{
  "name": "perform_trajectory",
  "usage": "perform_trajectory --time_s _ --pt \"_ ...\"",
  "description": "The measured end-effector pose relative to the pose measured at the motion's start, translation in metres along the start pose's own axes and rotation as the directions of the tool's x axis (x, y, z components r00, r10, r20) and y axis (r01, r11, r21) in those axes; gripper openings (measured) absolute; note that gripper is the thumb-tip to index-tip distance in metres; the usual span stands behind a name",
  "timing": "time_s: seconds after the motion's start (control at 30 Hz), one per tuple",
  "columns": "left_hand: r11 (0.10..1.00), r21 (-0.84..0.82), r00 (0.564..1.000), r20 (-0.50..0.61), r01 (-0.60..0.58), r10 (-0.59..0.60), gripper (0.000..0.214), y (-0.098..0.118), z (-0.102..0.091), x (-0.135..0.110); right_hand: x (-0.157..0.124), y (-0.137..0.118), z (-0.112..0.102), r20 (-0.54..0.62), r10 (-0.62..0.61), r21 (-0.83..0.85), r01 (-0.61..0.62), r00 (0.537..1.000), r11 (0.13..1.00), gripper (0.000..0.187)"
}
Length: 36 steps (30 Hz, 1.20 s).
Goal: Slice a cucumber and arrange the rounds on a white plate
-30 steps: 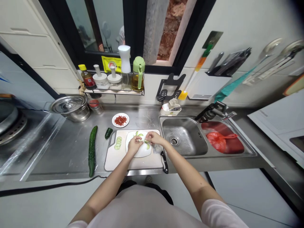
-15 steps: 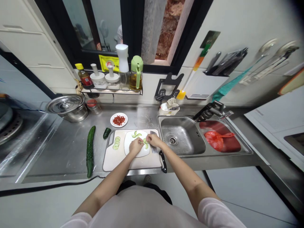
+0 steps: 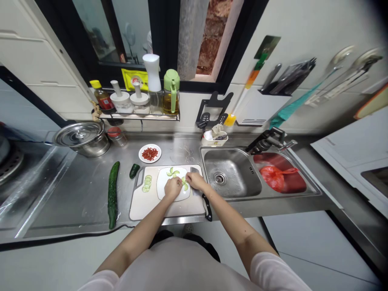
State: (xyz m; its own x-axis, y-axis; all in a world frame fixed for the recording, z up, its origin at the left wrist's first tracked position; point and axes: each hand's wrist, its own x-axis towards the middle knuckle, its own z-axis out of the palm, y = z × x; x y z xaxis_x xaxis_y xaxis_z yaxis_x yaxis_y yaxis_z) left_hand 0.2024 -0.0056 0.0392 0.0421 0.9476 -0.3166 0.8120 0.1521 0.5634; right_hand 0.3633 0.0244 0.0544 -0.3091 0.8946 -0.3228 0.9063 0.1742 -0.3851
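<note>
Item: cucumber slices (image 3: 184, 184), pale green, on the white plate (image 3: 163, 186), toward its 3 o'clock side, directly between the two hands.
Left hand (image 3: 172, 188): over the plate at 6 o'clock, fingers curled down, tips at the slices; grip too small to tell whether closed on one.
Right hand (image 3: 194, 180): at the plate's 3 o'clock rim, fingertips meeting the same slices; grip likewise unclear.
Further slices (image 3: 172, 171): on the plate at 12 o'clock.
Cutting board (image 3: 145, 206): beneath the plate, on the steel worktop (image 3: 81, 194); a loose row of slices (image 3: 146, 183) at the plate's 9 o'clock.
Knife (image 3: 206, 204): black-handled, at the board's 4 o'clock edge.
Whole cucumber (image 3: 112, 194): well apart at 9 o'clock.
</note>
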Motion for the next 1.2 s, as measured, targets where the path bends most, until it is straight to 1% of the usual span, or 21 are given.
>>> perform_trajectory --time_s 0.2,0.33,0.4,0.5,0.6,0.67,0.73,0.93,1.07,1.2 --pt "0.996 0.082 0.999 -0.022 -0.022 0.024 0.019 0.0 0.001 0.0 0.001 0.002 0.005 -0.021 -0.046 0.014 0.046 0.999 0.999 0.015" --pt "0.997 0.078 1.0 -0.01 -0.019 0.02 0.017 0.0 0.0 0.0 0.0 0.003 0.005 -0.035 -0.096 -0.008 0.095 0.995 0.995 0.015" --pt "0.998 0.064 1.0 -0.012 -0.019 0.02 0.016 0.001 -0.001 0.0 -0.002 0.004 0.004 -0.04 -0.099 -0.007 0.099 0.994 0.995 0.016" --pt "0.999 0.039 1.0 -0.017 -0.022 0.023 0.015 0.002 -0.002 0.001 -0.006 0.004 0.001 -0.112 -0.045 0.007 0.046 0.993 0.999 0.019" --pt "0.999 0.035 0.999 -0.025 -0.028 0.029 0.013 0.003 -0.001 0.002 -0.013 0.004 -0.001 -0.196 0.083 0.026 -0.079 0.977 0.997 0.023" --pt "0.999 0.039 0.999 -0.028 -0.035 0.037 0.014 0.003 0.0 0.003 -0.018 0.003 0.0 -0.195 0.171 0.041 -0.166 0.966 0.985 0.023" --pt "0.998 0.047 0.999 -0.028 -0.04 0.041 0.016 0.003 0.002 0.004 -0.022 0.002 0.002 -0.164 0.224 0.045 -0.22 0.961 0.974 0.022" --pt "0.996 0.083 0.999 -0.031 -0.041 0.044 0.019 0.002 0.007 0.008 -0.027 -0.006 0.009 -0.133 0.248 0.027 -0.247 0.96 0.969 0.019" --pt "0.995 0.088 0.999 -0.024 -0.045 0.047 0.018 0.002 0.008 0.008 -0.026 -0.008 0.007 -0.114 0.257 0.009 -0.258 0.96 0.966 0.018" --pt "0.995 0.095 1.0 -0.009 -0.02 0.021 0.018 0.004 0.007 0.009 -0.024 -0.008 0.005 -0.1 0.245 -0.015 -0.247 0.964 0.969 0.017"
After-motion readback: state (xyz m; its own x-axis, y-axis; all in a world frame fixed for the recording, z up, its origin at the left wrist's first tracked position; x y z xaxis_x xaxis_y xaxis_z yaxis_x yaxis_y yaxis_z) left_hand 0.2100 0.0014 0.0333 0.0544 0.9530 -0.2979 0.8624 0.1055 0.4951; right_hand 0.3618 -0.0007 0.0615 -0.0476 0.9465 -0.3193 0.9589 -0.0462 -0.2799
